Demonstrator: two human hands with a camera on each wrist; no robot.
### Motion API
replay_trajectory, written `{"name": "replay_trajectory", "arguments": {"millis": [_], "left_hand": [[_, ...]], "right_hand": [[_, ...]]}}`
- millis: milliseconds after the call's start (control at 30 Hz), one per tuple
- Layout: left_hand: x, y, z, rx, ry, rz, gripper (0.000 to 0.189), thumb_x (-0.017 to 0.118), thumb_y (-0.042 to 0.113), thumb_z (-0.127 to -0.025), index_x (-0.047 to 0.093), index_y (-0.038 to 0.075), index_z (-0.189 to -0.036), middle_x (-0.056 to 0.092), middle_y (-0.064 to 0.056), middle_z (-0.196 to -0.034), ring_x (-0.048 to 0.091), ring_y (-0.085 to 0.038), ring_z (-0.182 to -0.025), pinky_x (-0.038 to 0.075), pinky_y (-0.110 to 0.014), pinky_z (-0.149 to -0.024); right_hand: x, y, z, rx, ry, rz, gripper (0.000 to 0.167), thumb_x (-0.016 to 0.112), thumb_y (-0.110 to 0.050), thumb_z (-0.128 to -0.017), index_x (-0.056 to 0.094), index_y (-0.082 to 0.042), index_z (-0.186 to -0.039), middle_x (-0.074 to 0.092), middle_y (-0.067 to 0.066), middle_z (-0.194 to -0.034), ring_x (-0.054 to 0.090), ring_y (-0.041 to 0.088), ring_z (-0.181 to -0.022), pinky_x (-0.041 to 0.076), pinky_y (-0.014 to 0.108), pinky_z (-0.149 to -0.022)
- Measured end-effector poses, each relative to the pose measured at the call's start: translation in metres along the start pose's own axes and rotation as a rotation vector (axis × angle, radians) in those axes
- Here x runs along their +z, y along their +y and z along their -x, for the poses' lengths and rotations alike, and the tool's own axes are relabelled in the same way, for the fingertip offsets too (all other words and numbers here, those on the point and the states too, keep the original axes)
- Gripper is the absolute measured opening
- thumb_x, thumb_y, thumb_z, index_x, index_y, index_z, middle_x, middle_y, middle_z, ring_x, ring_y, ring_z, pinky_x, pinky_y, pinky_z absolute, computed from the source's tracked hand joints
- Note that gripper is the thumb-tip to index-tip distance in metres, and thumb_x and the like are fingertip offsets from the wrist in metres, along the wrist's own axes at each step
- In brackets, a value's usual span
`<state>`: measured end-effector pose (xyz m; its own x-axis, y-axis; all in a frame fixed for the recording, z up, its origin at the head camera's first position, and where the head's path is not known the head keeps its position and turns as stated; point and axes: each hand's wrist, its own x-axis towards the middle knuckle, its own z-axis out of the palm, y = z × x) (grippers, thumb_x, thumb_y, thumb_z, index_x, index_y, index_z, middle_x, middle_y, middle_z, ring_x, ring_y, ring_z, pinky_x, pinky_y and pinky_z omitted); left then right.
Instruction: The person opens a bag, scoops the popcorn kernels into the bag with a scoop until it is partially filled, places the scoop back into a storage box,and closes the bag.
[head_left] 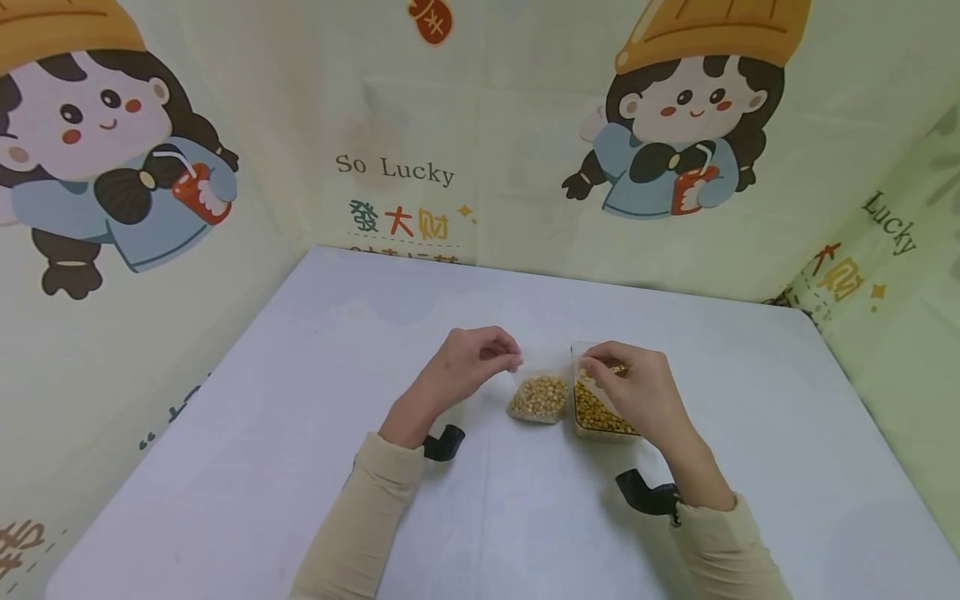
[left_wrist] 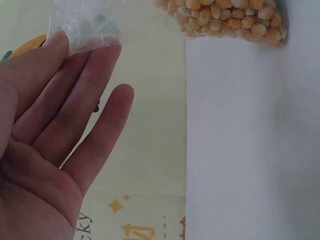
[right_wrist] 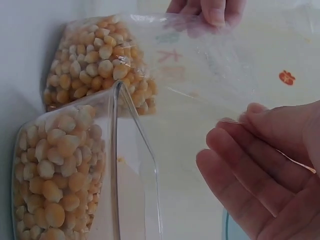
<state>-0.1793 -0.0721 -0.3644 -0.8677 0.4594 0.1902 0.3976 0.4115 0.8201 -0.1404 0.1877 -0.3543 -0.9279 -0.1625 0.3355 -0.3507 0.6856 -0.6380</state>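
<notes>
A clear plastic bag [head_left: 538, 398] with corn kernels in its lower part stands on the table, its empty top stretched upward. My left hand [head_left: 480, 357] pinches one upper edge of the bag between thumb and fingers, the little finger held apart in the left wrist view. On the opposite side, my right hand [head_left: 636, 385] pinches the other upper edge with thumb and forefinger, seen in the right wrist view. Right beside the bag is a clear rectangular container [right_wrist: 116, 165] partly filled with corn kernels [right_wrist: 55, 185]. In the head view my right hand covers part of that container.
The white table [head_left: 300, 500] ends at a curtain [head_left: 480, 125] with cartoon prints behind and at both sides. A black wrist mount [head_left: 444, 443] sticks out at the left wrist and another black mount [head_left: 647, 493] at the right.
</notes>
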Motion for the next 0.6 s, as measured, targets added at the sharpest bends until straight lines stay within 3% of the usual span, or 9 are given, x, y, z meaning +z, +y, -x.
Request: {"name": "replay_trajectory", "arguments": {"millis": [133, 300, 600], "left_hand": [[-0.0034, 0.0032, -0.0007, -0.016, 0.019, -0.017, 0.006, 0.069, 0.025, -0.094, 0.071, 0.021, -0.092, 0.074, 0.003, -0.082, 0.068, -0.003, -0.079, 0.054, -0.031, -0.081], [-0.0056, 0.0045, 0.0011, -0.027, 0.034, -0.011, 0.007, 0.068, 0.026, -0.094, 0.072, 0.022, -0.089, 0.073, 0.004, -0.080, 0.068, -0.003, -0.078, 0.053, -0.034, -0.082], [-0.0022, 0.0006, 0.0015, 0.015, 0.046, -0.054, 0.007, 0.067, 0.025, -0.095, 0.071, 0.020, -0.091, 0.073, 0.001, -0.081, 0.067, -0.003, -0.078, 0.053, -0.032, -0.077]], "right_hand": [[-0.0010, -0.0003, -0.0008, -0.009, 0.004, -0.006, 0.007, 0.069, -0.014, -0.093, 0.075, -0.010, -0.093, 0.075, 0.003, -0.083, 0.068, 0.017, -0.077, 0.054, 0.023, -0.065], [-0.0021, -0.0002, -0.0004, -0.002, 0.006, -0.010, 0.007, 0.070, -0.015, -0.093, 0.075, -0.011, -0.091, 0.074, 0.001, -0.082, 0.068, 0.017, -0.076, 0.054, 0.023, -0.065], [0.0019, -0.0011, -0.0002, 0.004, 0.013, 0.001, 0.007, 0.070, -0.013, -0.093, 0.075, -0.008, -0.093, 0.075, 0.004, -0.084, 0.068, 0.016, -0.078, 0.057, 0.026, -0.069]]}}
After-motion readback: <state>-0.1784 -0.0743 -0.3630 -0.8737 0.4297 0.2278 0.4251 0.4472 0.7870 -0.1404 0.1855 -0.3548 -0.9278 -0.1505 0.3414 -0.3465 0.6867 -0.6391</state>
